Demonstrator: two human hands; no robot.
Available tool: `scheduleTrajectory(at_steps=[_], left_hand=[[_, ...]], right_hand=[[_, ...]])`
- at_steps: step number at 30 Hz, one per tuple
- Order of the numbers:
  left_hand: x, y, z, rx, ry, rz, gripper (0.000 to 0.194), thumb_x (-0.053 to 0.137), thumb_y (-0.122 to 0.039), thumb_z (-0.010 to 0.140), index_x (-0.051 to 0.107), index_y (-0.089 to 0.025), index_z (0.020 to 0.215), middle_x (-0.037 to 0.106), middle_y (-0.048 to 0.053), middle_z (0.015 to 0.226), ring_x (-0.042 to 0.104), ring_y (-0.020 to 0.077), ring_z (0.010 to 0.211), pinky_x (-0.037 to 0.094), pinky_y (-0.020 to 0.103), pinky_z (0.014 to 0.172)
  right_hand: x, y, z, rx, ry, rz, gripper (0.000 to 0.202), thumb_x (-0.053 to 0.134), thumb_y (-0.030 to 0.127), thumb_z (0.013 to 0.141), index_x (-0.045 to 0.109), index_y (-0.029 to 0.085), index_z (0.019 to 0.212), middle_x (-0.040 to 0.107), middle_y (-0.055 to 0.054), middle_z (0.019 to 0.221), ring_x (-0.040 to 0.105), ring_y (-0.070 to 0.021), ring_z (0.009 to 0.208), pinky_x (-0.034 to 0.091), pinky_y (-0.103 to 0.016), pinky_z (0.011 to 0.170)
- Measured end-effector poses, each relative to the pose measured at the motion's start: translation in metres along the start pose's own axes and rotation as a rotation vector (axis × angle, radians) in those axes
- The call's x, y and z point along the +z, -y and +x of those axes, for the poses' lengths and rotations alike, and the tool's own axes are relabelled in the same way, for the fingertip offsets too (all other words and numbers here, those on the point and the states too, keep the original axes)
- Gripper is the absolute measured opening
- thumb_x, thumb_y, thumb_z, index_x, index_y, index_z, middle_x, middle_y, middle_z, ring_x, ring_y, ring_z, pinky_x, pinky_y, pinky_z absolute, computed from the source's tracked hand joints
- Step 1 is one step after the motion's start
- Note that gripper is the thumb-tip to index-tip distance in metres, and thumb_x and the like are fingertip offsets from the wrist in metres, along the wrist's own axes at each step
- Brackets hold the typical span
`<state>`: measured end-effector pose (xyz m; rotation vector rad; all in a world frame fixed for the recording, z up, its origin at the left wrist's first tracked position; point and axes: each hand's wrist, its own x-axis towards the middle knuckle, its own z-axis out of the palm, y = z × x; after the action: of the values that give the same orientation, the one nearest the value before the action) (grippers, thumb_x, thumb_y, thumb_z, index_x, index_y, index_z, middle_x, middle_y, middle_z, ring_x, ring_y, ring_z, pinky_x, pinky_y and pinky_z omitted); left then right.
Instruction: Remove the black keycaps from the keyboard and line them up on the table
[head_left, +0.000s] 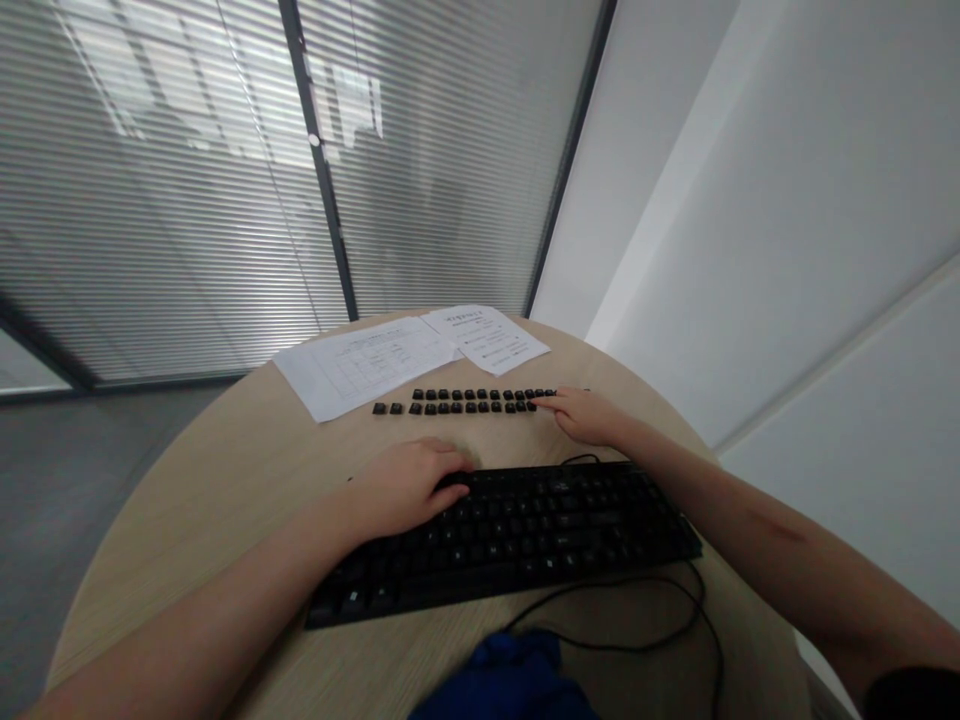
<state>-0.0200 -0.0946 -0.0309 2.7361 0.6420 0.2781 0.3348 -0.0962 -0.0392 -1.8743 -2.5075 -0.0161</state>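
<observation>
A black keyboard [517, 545] lies at a slant across the near part of the table, with bare spots hard to make out in the dim light. My left hand [409, 485] rests over its far left edge, the thumb lying apart from the fingers on the keys. Beyond it, loose black keycaps [470, 407] stand in two rows. At the right end of these rows is my right hand [585, 415], index finger reaching forward and fingertips closed at a keycap [531, 406] of the nearer row. Part of the farther row is hidden behind this hand.
Two printed paper sheets [367, 360] overlap at the far side of the round wooden table [202, 480]. A black cable [637, 648] loops in front of the keyboard, near blue cloth [510, 680]. Glass with blinds [435, 180] and a white wall [810, 200] stand beyond.
</observation>
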Motion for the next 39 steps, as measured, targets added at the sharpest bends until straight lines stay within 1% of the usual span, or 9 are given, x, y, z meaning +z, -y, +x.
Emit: scheduleTrajectory(at_steps=[8,11,15,23,29,31,34,36,39], left_hand=[[-0.002,-0.002,0.0,-0.017,0.01,0.012,0.027,0.058,-0.032,0.098,0.072,-0.023,0.119,0.076,0.008,0.112,0.07,0.0268,0.103,0.053,0.042,0.093],[-0.001,-0.001,0.0,-0.008,-0.001,0.004,0.027,0.059,-0.032,0.098,0.072,-0.023,0.119,0.076,0.008,0.112,0.07,0.0263,0.103,0.053,0.041,0.093],[-0.001,-0.001,0.0,0.005,-0.01,-0.008,0.025,0.06,-0.032,0.097,0.073,-0.023,0.118,0.076,0.007,0.11,0.071,0.0258,0.101,0.053,0.04,0.092],[-0.001,-0.002,0.001,-0.006,0.012,0.012,0.026,0.059,-0.033,0.098,0.072,-0.023,0.118,0.075,0.008,0.11,0.071,0.0275,0.102,0.053,0.042,0.092],[0.001,0.0,0.001,0.0,0.003,-0.007,0.027,0.059,-0.033,0.098,0.072,-0.024,0.119,0.076,0.008,0.112,0.071,0.0269,0.103,0.053,0.042,0.094],[0.001,0.0,0.001,0.001,0.001,-0.004,0.027,0.059,-0.033,0.097,0.072,-0.024,0.12,0.076,0.008,0.112,0.071,0.0269,0.103,0.053,0.042,0.094],[0.001,0.0,0.001,0.003,-0.001,0.004,0.028,0.058,-0.033,0.098,0.072,-0.024,0.121,0.076,0.007,0.113,0.071,0.027,0.104,0.053,0.042,0.094],[0.002,0.001,0.002,0.007,-0.001,0.003,0.028,0.058,-0.033,0.098,0.072,-0.024,0.121,0.076,0.007,0.114,0.071,0.0268,0.104,0.053,0.041,0.095],[0.001,0.001,0.002,0.01,-0.001,-0.006,0.028,0.057,-0.033,0.098,0.072,-0.023,0.12,0.076,0.007,0.114,0.07,0.0264,0.104,0.053,0.04,0.095]], right_hand=[[-0.003,0.002,0.008,-0.027,-0.129,0.07,0.046,0.05,0.016,0.098,0.065,0.015,0.142,0.074,-0.015,0.121,0.068,-0.0258,0.108,0.05,-0.037,0.098],[-0.002,0.003,0.015,-0.02,-0.13,0.078,0.039,0.054,0.022,0.1,0.07,0.012,0.134,0.076,-0.015,0.119,0.069,-0.0261,0.107,0.051,-0.036,0.096],[0.002,0.005,0.024,-0.012,-0.118,0.058,0.035,0.06,0.03,0.1,0.073,0.014,0.129,0.076,-0.015,0.118,0.07,-0.0279,0.108,0.051,-0.038,0.095],[0.003,0.006,0.026,-0.003,-0.076,0.029,0.023,0.062,0.025,0.099,0.078,0.016,0.113,0.077,-0.014,0.109,0.07,-0.0267,0.102,0.051,-0.036,0.091],[-0.005,0.007,0.02,-0.002,-0.103,0.051,0.026,0.065,0.026,0.098,0.076,0.014,0.117,0.076,-0.015,0.109,0.069,-0.0272,0.101,0.051,-0.037,0.09],[-0.012,0.007,0.013,0.005,-0.16,0.079,0.031,0.061,0.027,0.099,0.074,0.013,0.123,0.075,-0.015,0.108,0.068,-0.0268,0.101,0.051,-0.038,0.091],[-0.026,0.009,-0.006,0.039,-0.378,0.28,0.033,0.053,0.025,0.098,0.074,0.014,0.122,0.073,-0.012,0.098,0.066,-0.0248,0.09,0.052,-0.04,0.088],[-0.036,0.014,-0.022,0.077,-0.504,0.58,0.033,0.049,0.027,0.097,0.074,0.018,0.115,0.069,-0.007,0.089,0.063,-0.0224,0.082,0.053,-0.038,0.082],[-0.046,0.033,-0.045,0.105,-0.53,1.081,0.034,0.042,0.037,0.098,0.072,0.02,0.102,0.063,-0.005,0.084,0.062,-0.0203,0.076,0.055,-0.036,0.076]])
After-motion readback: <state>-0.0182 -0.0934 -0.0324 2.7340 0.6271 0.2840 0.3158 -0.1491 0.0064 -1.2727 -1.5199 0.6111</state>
